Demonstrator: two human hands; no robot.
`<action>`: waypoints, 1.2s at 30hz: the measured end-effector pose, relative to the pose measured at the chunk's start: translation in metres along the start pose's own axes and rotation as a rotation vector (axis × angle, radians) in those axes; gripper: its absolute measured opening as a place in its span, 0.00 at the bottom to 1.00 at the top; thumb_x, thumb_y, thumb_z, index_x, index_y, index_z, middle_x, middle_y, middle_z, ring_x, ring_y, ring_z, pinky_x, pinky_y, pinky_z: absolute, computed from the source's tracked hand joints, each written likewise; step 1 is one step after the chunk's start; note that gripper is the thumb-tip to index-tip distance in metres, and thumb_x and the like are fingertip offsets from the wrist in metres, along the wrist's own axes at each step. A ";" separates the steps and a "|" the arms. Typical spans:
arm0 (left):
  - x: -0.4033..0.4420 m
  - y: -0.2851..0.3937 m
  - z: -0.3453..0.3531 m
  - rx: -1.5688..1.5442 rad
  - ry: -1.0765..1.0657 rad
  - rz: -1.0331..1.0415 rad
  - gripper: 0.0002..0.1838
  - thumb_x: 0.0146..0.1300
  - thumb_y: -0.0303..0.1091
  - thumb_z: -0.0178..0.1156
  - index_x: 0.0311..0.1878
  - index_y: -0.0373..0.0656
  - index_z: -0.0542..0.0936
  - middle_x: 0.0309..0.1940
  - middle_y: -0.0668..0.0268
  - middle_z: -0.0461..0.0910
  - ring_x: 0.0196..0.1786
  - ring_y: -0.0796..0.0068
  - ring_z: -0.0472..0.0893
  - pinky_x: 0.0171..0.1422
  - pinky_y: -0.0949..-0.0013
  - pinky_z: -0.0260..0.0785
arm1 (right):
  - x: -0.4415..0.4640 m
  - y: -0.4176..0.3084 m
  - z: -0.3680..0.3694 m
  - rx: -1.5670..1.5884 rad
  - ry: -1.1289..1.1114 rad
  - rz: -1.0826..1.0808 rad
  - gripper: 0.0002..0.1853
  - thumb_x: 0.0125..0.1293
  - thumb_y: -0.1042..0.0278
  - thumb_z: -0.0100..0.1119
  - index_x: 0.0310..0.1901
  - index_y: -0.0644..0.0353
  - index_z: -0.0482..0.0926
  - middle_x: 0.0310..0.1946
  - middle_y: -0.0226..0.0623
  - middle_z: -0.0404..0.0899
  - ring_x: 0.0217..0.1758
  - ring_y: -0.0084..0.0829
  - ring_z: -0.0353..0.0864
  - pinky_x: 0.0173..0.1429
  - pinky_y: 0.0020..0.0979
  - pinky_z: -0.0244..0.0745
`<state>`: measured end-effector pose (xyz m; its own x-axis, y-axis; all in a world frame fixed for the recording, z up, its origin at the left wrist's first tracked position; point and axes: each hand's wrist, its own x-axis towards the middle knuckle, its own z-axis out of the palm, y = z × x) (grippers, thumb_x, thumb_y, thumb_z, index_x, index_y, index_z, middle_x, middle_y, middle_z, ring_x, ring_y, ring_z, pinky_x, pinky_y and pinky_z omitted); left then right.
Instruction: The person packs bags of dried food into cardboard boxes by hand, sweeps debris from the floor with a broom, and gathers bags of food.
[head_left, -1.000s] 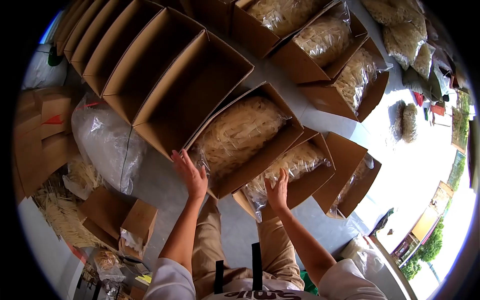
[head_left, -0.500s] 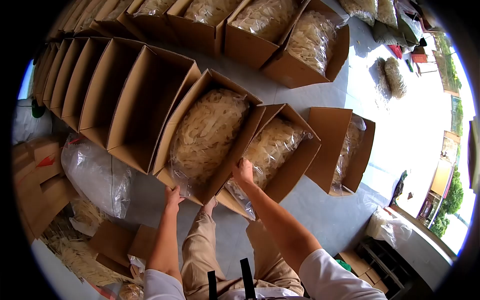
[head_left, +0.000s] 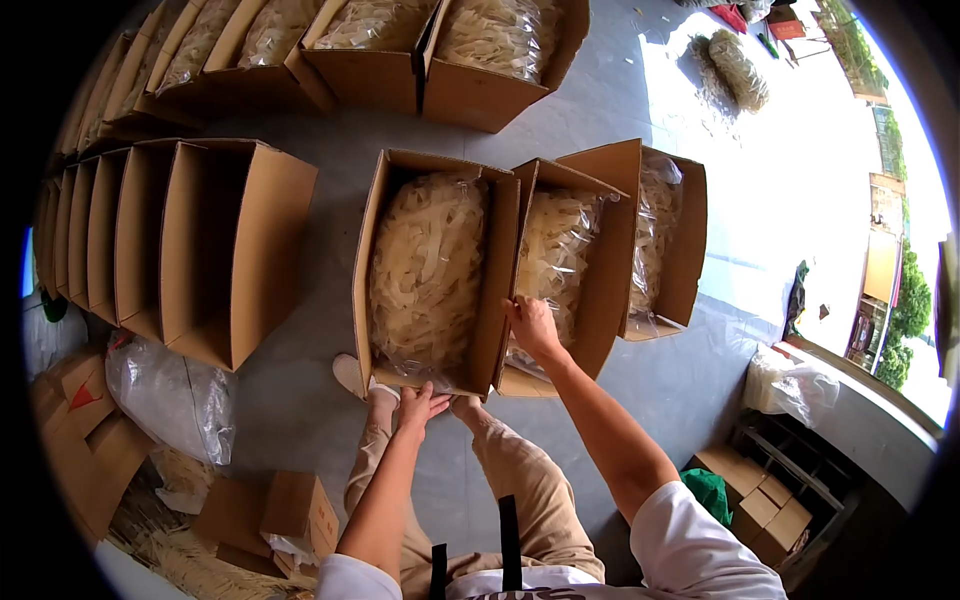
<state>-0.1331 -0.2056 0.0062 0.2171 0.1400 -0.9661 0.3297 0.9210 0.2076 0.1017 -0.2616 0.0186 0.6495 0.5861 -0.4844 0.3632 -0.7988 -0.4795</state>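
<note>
In front of me stands an open cardboard box holding a clear plastic bag of pale, flat dried strips. My left hand touches the near edge of this box, its fingers stretched out along the outside. My right hand is closed over the right wall of the same box, where a second box adjoins it. That second box also contains a bag of strips. Beyond it on the right, a third box holds another bag, partly hidden by a flap.
To the left stands a row of open boxes with no contents showing. Filled boxes line the back. A large plastic sack and small cartons lie at lower left. Shelving stands at lower right.
The box in my hands has moved away from the empty row and turned straighter, pressing nearer the two boxes on the right. My left hand has shifted from its corner to mid-edge.
</note>
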 end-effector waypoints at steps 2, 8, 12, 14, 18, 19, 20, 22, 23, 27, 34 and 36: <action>-0.004 0.002 0.018 0.055 -0.008 -0.056 0.14 0.59 0.31 0.40 0.45 0.35 0.55 0.42 0.53 0.65 0.40 0.59 0.73 0.39 0.65 0.71 | -0.006 0.026 -0.038 0.022 0.160 -0.103 0.12 0.54 0.66 0.47 0.39 0.63 0.69 0.28 0.47 0.72 0.35 0.45 0.70 0.40 0.36 0.64; -0.011 0.026 0.001 0.752 0.091 -0.204 0.21 0.57 0.45 0.40 0.31 0.32 0.71 0.25 0.55 0.76 0.19 0.67 0.76 0.22 0.72 0.69 | -0.017 0.134 -0.096 0.000 0.300 0.233 0.29 0.50 0.64 0.52 0.51 0.66 0.54 0.42 0.50 0.67 0.42 0.43 0.68 0.46 0.34 0.63; -0.023 0.064 0.029 0.999 0.185 0.600 0.14 0.52 0.38 0.51 0.32 0.34 0.72 0.26 0.60 0.76 0.23 0.73 0.75 0.26 0.75 0.67 | -0.017 0.168 -0.063 -0.023 0.170 0.284 0.23 0.49 0.63 0.53 0.46 0.65 0.62 0.29 0.50 0.72 0.31 0.46 0.72 0.35 0.35 0.66; -0.013 0.085 0.068 0.879 0.031 0.740 0.20 0.50 0.36 0.54 0.43 0.33 0.68 0.35 0.55 0.74 0.34 0.71 0.75 0.35 0.74 0.68 | -0.014 0.160 -0.063 0.069 0.227 0.480 0.14 0.48 0.65 0.53 0.34 0.65 0.70 0.22 0.50 0.71 0.28 0.48 0.71 0.31 0.36 0.65; 0.029 0.102 0.134 0.969 -0.058 0.525 0.41 0.46 0.43 0.59 0.57 0.33 0.49 0.49 0.49 0.62 0.46 0.64 0.68 0.42 0.72 0.65 | -0.025 0.166 -0.061 0.091 0.329 0.325 0.07 0.47 0.71 0.50 0.24 0.67 0.71 0.20 0.52 0.69 0.27 0.48 0.70 0.30 0.36 0.65; 0.033 0.105 0.149 0.983 -0.053 0.354 0.47 0.41 0.48 0.62 0.58 0.34 0.47 0.51 0.46 0.59 0.51 0.62 0.65 0.46 0.69 0.64 | -0.026 0.164 -0.064 0.100 0.339 0.313 0.07 0.47 0.71 0.50 0.24 0.68 0.70 0.20 0.52 0.69 0.27 0.49 0.70 0.30 0.37 0.64; 0.032 0.101 0.163 1.076 -0.145 0.337 0.42 0.43 0.42 0.60 0.57 0.33 0.50 0.51 0.46 0.58 0.53 0.60 0.63 0.50 0.68 0.60 | -0.032 0.163 -0.067 0.107 0.341 0.310 0.07 0.47 0.71 0.50 0.23 0.68 0.70 0.20 0.53 0.69 0.27 0.49 0.70 0.30 0.37 0.64; 0.063 0.071 0.162 1.309 0.067 0.530 0.35 0.44 0.34 0.56 0.55 0.33 0.53 0.50 0.48 0.60 0.51 0.60 0.64 0.53 0.69 0.58 | -0.035 0.167 -0.064 0.160 0.355 0.322 0.08 0.47 0.71 0.51 0.23 0.68 0.70 0.19 0.53 0.68 0.27 0.50 0.69 0.29 0.38 0.64; 0.073 0.054 0.157 1.295 0.197 0.674 0.26 0.43 0.29 0.52 0.49 0.35 0.62 0.43 0.48 0.67 0.48 0.55 0.67 0.53 0.66 0.58 | -0.042 0.170 -0.061 0.162 0.354 0.349 0.08 0.47 0.71 0.51 0.23 0.68 0.70 0.19 0.53 0.68 0.26 0.50 0.69 0.29 0.38 0.64; 0.049 0.044 0.163 1.479 0.175 0.668 0.20 0.42 0.29 0.51 0.43 0.38 0.65 0.36 0.49 0.71 0.41 0.51 0.70 0.45 0.60 0.62 | -0.073 0.180 -0.050 0.220 0.383 0.417 0.06 0.45 0.74 0.48 0.23 0.67 0.70 0.19 0.52 0.68 0.26 0.50 0.69 0.30 0.38 0.64; 0.036 -0.004 0.212 1.586 -0.071 0.720 0.24 0.42 0.27 0.50 0.48 0.43 0.63 0.29 0.49 0.72 0.35 0.50 0.72 0.39 0.57 0.64 | -0.154 0.237 -0.023 0.339 0.503 0.585 0.10 0.46 0.69 0.53 0.19 0.70 0.69 0.12 0.50 0.66 0.14 0.43 0.66 0.22 0.35 0.60; 0.031 -0.010 0.246 1.637 -0.193 0.662 0.27 0.42 0.26 0.49 0.51 0.44 0.61 0.29 0.48 0.72 0.35 0.50 0.72 0.40 0.57 0.64 | -0.175 0.261 -0.016 0.236 0.566 0.592 0.13 0.46 0.67 0.55 0.18 0.70 0.69 0.08 0.47 0.64 0.10 0.32 0.60 0.19 0.32 0.58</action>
<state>0.0963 -0.3001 0.0115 0.7361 0.1508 -0.6599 0.6161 -0.5531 0.5608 0.0935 -0.5749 -0.0097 0.9473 -0.1253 -0.2950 -0.2494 -0.8662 -0.4330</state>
